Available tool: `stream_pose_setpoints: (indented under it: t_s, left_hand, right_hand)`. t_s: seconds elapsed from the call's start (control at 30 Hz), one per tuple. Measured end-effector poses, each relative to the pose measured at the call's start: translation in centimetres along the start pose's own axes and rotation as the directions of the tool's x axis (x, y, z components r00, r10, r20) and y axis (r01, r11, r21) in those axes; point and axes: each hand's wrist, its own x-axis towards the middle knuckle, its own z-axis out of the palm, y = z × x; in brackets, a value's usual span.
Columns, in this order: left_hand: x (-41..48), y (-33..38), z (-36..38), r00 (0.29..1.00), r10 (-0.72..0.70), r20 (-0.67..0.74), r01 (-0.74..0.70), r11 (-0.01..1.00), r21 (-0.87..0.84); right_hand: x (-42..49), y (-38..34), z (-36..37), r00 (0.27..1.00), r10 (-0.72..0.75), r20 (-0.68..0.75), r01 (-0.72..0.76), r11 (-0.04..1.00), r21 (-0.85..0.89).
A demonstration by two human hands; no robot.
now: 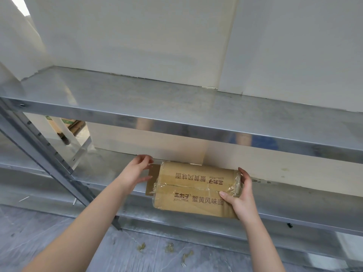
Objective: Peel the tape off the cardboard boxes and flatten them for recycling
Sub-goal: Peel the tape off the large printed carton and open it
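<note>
A brown cardboard box (196, 188) with printed characters lies on the lower metal shelf (110, 169), its front part overhanging the shelf edge. Clear tape (234, 185) runs along its top seam and wrinkles over both ends. A loose flap (152, 180) sticks out at the box's left end. My left hand (137, 169) pinches this flap with fingers and thumb. My right hand (240, 195) grips the right end, thumb on top of the tape, fingers behind.
The upper metal shelf (176, 107) juts out above the box, with white wall panels behind. A slanted shelf post (49, 156) stands to the left. Crumpled tape scraps (169, 248) lie on the grey floor below.
</note>
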Motion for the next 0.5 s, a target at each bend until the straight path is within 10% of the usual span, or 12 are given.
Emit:
stream_pose_setpoints:
  t_s: [0.17, 0.5]
  left_hand:
    - [0.2, 1.6, 1.3, 0.989, -0.032, 0.144, -0.016, 0.945, 0.326]
    - [0.1, 1.8, 2.5, 0.986, 0.064, 0.152, -0.099, 0.967, 0.236]
  right_hand:
    - [-0.6, 0.5, 0.1, 1.000, -0.004, -0.006, 0.004, 1.000, -0.003]
    - [-0.2, 0.2, 0.2, 1.000, 0.007, -0.010, -0.007, 1.000, -0.013]
